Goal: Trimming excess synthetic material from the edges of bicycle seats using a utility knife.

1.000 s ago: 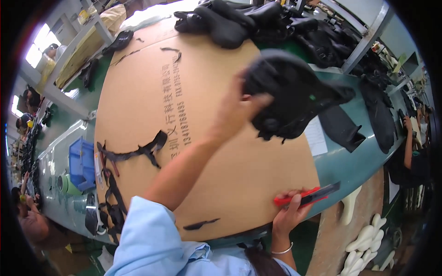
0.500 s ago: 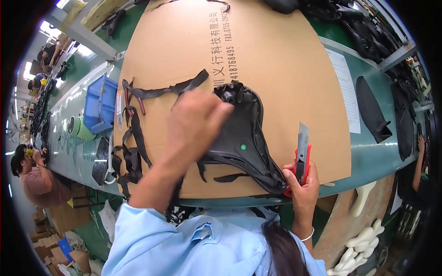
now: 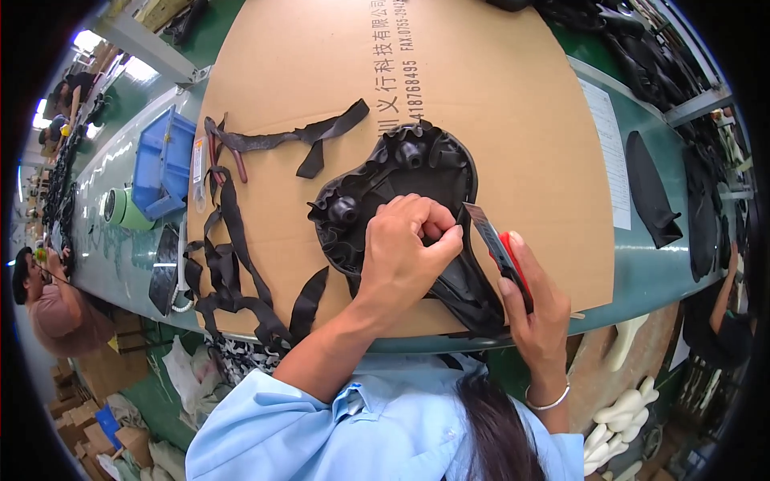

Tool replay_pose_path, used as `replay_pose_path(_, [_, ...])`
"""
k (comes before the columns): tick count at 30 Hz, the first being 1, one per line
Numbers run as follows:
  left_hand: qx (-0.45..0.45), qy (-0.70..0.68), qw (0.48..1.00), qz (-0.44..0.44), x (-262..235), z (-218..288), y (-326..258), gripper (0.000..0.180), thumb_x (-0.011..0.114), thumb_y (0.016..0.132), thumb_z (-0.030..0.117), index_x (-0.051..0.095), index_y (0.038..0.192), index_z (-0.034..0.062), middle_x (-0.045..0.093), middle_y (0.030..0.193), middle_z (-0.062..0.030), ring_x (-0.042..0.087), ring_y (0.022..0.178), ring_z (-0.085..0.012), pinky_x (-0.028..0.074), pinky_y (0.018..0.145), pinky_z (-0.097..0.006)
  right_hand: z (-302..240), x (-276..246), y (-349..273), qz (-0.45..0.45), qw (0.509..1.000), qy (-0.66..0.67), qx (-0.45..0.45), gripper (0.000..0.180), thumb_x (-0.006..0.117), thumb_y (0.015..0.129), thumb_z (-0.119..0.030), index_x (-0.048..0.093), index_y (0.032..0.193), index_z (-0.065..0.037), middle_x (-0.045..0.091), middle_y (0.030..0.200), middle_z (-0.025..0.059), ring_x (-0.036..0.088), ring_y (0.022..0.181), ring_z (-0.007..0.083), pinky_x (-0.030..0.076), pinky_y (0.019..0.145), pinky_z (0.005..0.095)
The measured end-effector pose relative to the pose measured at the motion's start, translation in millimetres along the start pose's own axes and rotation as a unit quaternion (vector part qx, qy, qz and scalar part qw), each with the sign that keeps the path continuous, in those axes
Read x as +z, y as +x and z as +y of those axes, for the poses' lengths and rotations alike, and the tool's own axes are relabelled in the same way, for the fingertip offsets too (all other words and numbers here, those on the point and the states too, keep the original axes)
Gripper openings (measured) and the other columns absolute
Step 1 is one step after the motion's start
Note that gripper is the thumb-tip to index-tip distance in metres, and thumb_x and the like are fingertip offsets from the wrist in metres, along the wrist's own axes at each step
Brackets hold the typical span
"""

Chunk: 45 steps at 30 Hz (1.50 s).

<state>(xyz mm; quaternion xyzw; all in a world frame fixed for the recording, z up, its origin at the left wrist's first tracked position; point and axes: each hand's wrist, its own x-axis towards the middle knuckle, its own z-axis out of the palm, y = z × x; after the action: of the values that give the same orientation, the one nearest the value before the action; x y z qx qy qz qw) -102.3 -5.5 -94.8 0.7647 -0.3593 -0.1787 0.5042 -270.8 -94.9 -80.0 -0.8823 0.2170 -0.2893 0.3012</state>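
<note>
A black bicycle saddle [image 3: 353,240] lies underside up on cardboard, its wide end far and its nose near me. Gathered, ruffled black covering rims its wide end, around two dark round knobs. Over its middle, my left hand [image 3: 407,248] is closed in a pinch near the right inner edge; what the fingertips hold is too small to make out. My right hand [image 3: 536,309] grips a red utility knife [image 3: 507,260] with its blade extended. The blade's tip is at the saddle's right edge, close to my left fingertips.
Cut black strips [image 3: 228,264] litter the cardboard [image 3: 529,112] on the left, near red-handled pliers [image 3: 239,164]. A blue bin [image 3: 164,164] and green container [image 3: 124,210] stand beyond. Rightward lie a paper sheet [image 3: 607,152] and black piece [image 3: 650,192]. Co-workers are at both sides.
My left hand has moved right and down into a pinch near the saddle's right edge. The right hand has brought the knife up, its blade now tilted left toward that edge.
</note>
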Motion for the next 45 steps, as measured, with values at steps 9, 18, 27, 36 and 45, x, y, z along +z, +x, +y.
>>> replay_pose_path(9, [-0.040,-0.095,0.995,0.004,-5,-2,-5,0.013,0.069,0.067,0.008,0.058,0.062,0.0038,0.055,0.061,-0.0041,0.050,0.060,-0.0158,0.040,0.059,-0.030,6,-16,0,-0.154,0.982,0.067,0.085,0.051,0.065,0.084,-0.002,0.054,0.133,-0.008,0.068,0.097,0.0150,0.063,0.071,0.0212,0.050,0.065,0.0293])
replay_pose_path(18, [-0.061,-0.162,0.984,-0.041,-8,-5,-4,0.011,0.068,0.069,-0.001,0.059,0.065,0.0019,0.051,0.063,0.0004,0.045,0.060,-0.0069,0.033,0.056,-0.022,28,-22,2,-0.219,0.952,0.178,0.117,0.045,0.060,0.091,-0.016,0.051,0.135,-0.011,0.058,0.130,0.0095,0.061,0.111,0.0289,0.050,0.092,0.0357])
replay_pose_path(27, [-0.053,-0.244,0.967,-0.041,-6,-7,-4,0.014,0.063,0.068,-0.009,0.056,0.065,0.0024,0.045,0.069,0.0024,0.040,0.063,-0.0045,0.030,0.058,-0.019,23,-19,7,-0.172,0.982,0.080,0.021,0.046,0.060,0.091,-0.017,0.051,0.136,-0.020,0.067,0.114,0.0056,0.067,0.081,0.0256,0.053,0.067,0.0332])
replay_pose_path(36, [0.003,-0.388,0.917,-0.089,-16,-20,3,0.013,0.066,0.070,0.000,0.054,0.072,0.0043,0.051,0.079,-0.0022,0.046,0.076,-0.0125,0.035,0.070,-0.024,-1,-58,-40,-0.214,0.974,0.019,0.068,0.045,0.057,0.091,-0.022,0.050,0.135,-0.017,0.068,0.082,0.0107,0.064,0.070,0.0336,0.051,0.058,0.0428])
replay_pose_path(45, [0.284,-0.262,0.815,-0.433,-32,-13,9,0.020,0.075,0.077,0.020,0.062,0.086,0.0069,0.056,0.089,-0.0045,0.051,0.082,-0.0186,0.040,0.077,-0.031,-34,-14,-102,0.025,0.968,0.058,0.245,0.054,0.061,0.091,-0.017,0.041,0.140,-0.010,0.059,0.126,0.0158,0.069,0.087,0.0232,0.055,0.075,0.0347])
